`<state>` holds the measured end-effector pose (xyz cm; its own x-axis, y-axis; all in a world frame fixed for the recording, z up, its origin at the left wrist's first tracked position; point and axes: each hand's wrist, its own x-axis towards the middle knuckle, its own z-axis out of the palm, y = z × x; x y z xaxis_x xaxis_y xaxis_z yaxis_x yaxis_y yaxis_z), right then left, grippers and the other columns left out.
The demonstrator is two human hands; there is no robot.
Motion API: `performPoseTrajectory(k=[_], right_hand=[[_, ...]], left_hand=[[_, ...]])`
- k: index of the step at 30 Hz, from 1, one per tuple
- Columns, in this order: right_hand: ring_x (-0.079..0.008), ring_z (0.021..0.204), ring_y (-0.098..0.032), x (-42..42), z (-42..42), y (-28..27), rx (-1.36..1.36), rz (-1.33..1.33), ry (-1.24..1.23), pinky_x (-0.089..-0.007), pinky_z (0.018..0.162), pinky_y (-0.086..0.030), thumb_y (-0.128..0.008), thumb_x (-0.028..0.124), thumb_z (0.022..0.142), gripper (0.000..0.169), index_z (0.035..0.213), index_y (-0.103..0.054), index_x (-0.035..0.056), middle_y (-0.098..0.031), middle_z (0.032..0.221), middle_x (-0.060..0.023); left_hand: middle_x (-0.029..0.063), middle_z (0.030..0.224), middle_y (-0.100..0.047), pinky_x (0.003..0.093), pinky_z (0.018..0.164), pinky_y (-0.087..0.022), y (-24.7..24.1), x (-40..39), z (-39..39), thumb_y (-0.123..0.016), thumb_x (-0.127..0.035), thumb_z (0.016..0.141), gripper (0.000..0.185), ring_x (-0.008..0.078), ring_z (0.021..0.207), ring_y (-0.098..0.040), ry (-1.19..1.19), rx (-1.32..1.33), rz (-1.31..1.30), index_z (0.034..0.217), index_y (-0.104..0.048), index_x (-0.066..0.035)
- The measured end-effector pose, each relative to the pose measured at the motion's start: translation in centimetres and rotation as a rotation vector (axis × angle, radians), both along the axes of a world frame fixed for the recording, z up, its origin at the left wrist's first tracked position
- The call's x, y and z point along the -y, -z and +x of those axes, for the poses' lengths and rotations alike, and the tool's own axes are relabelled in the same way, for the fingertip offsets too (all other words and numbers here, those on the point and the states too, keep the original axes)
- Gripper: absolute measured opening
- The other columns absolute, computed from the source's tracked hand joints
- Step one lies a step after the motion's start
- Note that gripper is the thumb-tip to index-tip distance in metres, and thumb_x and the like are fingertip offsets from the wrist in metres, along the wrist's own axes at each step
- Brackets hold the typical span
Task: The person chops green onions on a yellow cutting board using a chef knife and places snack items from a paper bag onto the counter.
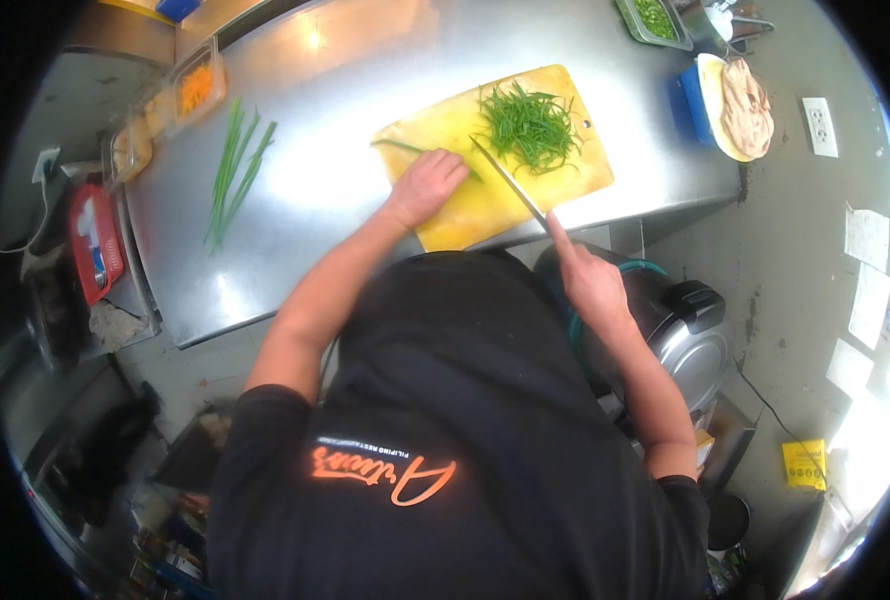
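On a yellow cutting board, my left hand holds down a thin spring onion stalk, whose ends stick out on both sides of the fingers. My right hand grips a knife, with the index finger stretched along it. The blade lies over the board between my left hand and a loose heap of cut spring onion greens. Its handle is mostly hidden in my palm. Farther left, several uncut spring onion stalks rest on the steel counter.
Tubs of orange shreds and pale pieces line the left end, near a red basket. Chopped greens fill a tub at back right. A blue container stands near the wall. Below the counter sits a lidded metal cooker.
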<state>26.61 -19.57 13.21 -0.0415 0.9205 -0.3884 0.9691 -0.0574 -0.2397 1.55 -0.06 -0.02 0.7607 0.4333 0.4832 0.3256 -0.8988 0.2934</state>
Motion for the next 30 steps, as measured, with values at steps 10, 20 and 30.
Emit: performPoseTrajectory(k=[10,20,30], right_hand=[[-0.0367,0.065,-0.064,0.0,-0.4,0.0,0.0,0.026,-0.106,-0.0497,0.061,-0.053,-0.055,0.003,0.09,0.078,0.161,-0.029,0.0207,-0.061,0.079,-0.0152],[-0.038,0.067,-0.064,-1.1,-1.4,0.8,-0.055,0.073,-0.122,-0.0503,0.062,-0.053,-0.055,0.003,0.089,0.081,0.162,-0.027,0.0203,-0.063,0.08,-0.0172],[-0.037,0.07,-0.067,0.8,-0.5,-2.5,0.026,-0.095,-0.107,-0.0482,0.062,-0.056,-0.052,0.0,0.087,0.085,0.164,-0.022,0.0223,-0.064,0.085,-0.0191]], left_hand=[[0.0093,0.1,-0.062,0.0385,0.09,-0.05,-1.0,1.7,-0.5,-0.06,-0.008,0.078,0.019,0.0271,0.099,-0.06,-0.094,0.017,-0.034,0.096,-0.065,-0.004],[0.0099,0.101,-0.063,0.0393,0.09,-0.051,-1.0,1.6,-0.4,-0.061,-0.007,0.078,0.021,0.0278,0.099,-0.06,-0.114,0.006,-0.062,0.097,-0.066,-0.003],[0.0121,0.111,-0.065,0.0399,0.096,-0.051,-0.6,1.8,-2.0,-0.061,-0.006,0.079,0.029,0.0298,0.107,-0.061,-0.038,-0.007,-0.116,0.106,-0.068,0.0]])
